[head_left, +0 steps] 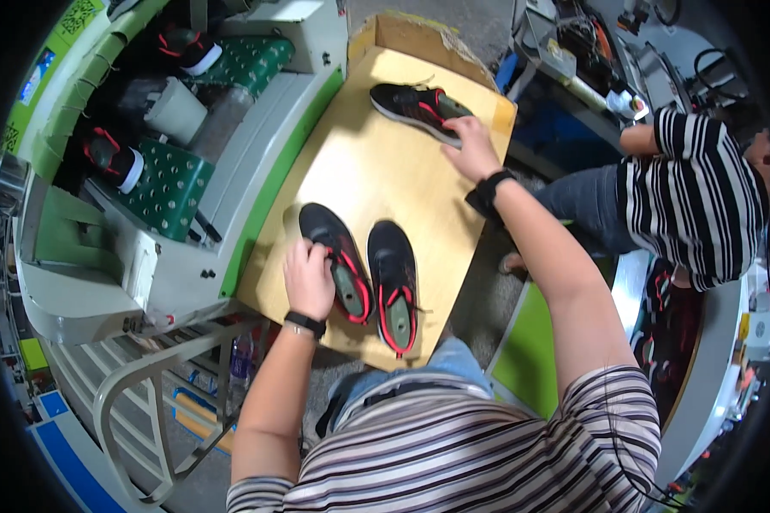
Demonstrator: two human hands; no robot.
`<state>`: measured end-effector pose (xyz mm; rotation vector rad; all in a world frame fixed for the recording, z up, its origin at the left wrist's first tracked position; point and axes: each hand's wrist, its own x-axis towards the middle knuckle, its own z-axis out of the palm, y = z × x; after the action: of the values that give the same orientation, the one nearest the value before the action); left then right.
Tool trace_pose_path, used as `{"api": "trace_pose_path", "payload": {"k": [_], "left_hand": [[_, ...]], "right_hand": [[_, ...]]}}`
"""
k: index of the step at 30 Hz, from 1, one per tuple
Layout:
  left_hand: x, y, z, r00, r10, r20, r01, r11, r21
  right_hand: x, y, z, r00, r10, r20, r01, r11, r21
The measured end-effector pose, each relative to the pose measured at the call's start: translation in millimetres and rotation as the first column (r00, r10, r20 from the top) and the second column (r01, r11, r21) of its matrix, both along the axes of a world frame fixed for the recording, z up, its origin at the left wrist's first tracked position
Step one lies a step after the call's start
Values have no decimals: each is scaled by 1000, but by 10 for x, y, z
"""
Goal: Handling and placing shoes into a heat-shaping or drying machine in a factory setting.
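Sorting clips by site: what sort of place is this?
Likely a shoe factory floor: black shoes on a worktable, a machine beside it with more shoes inside, and another person nearby.

Pale tabletop (351,171), black-and-red shoe (345,263), second shoe (392,275) just beside it, third shoe (412,106) toward far end
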<state>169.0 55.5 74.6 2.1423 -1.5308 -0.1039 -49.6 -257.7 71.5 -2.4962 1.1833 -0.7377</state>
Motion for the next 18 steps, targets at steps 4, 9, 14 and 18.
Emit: {"api": "trace_pose_path", "payload": {"k": [4, 9, 14, 18], "left_hand": [[-83, 228, -67, 985, -114, 130, 126, 988, -91], [-76, 241, -11, 991, 117, 64, -115, 993, -28], [-56, -150, -272, 922, 196, -333, -233, 970, -74], [118, -54, -402, 926, -39, -376, 55, 998, 33]], "right_hand": [[-11, -941, -278, 866, -291, -407, 391, 901, 189], [26, -457, -335, 978, -129, -163, 174, 938, 301], [-467, 1267, -267, 923, -258, -287, 343, 890, 301], [-807, 2551, -35, 958, -74, -277, 177, 912, 369]]}}
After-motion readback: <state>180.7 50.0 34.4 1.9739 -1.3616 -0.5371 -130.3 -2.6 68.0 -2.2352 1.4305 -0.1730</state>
